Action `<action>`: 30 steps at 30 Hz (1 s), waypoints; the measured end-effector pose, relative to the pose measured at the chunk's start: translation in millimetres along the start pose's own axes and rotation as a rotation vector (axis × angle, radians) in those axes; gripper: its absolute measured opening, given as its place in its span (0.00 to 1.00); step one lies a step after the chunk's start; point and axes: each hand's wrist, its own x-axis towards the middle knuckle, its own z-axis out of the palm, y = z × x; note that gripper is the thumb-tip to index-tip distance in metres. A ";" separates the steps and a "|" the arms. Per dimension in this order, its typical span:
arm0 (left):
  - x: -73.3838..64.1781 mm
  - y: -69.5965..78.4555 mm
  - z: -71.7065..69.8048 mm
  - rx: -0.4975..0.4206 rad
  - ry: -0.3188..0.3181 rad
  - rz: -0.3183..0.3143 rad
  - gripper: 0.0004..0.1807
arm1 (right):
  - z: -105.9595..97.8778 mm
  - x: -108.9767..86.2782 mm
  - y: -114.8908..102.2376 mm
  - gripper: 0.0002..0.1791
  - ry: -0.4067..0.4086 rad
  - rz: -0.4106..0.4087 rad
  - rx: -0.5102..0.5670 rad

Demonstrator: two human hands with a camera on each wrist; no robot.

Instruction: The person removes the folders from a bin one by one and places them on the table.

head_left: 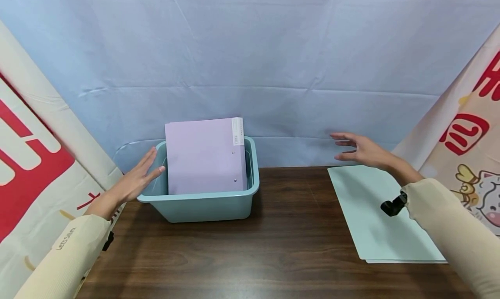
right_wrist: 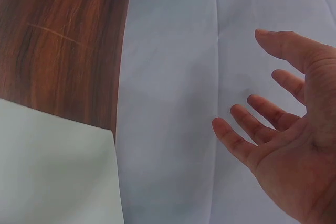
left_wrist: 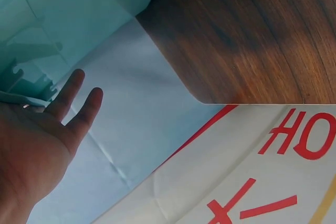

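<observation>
A teal plastic bin (head_left: 207, 208) stands on the left half of the table, with a lilac file folder (head_left: 205, 160) upright in it; a white label and two rivets show along its right side. At the bin's left rim is my left hand (head_left: 134, 179), its fingers extended. In the left wrist view the left hand (left_wrist: 37, 150) appears beside the bin's wall (left_wrist: 79, 14). My right hand (head_left: 361, 150) hovers above the far end of pale mint sheets (head_left: 375, 216), fingers spread and slightly bent, holding nothing. The right wrist view shows this hand (right_wrist: 283, 129) with its palm exposed.
A dark wooden table (head_left: 289, 247) carries everything. Behind it hangs a light blue cloth (head_left: 273, 51). Printed cloths with red lettering flank it at left (head_left: 47, 160) and right (head_left: 468, 160). The mint sheets lie stacked at the right, slightly offset.
</observation>
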 end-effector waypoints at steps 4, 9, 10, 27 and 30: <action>0.2 0.4 -0.1 0.008 0.004 -0.001 0.42 | 2.1 2.4 -4.0 0.39 0.000 0.010 -0.002; 0.5 0.5 -0.4 0.009 0.001 0.011 0.42 | 4.8 8.1 -5.8 0.39 0.001 0.013 0.019; 0.6 0.1 -0.4 0.009 0.002 0.018 0.42 | 5.0 9.2 -6.1 0.39 0.001 0.008 0.023; 2.7 0.4 0.1 0.009 0.001 0.009 0.42 | 10.9 16.8 -32.8 0.38 0.004 -0.034 0.031; 2.5 0.3 0.4 0.009 0.004 -0.003 0.42 | 10.9 18.5 -41.1 0.38 0.004 -0.023 0.043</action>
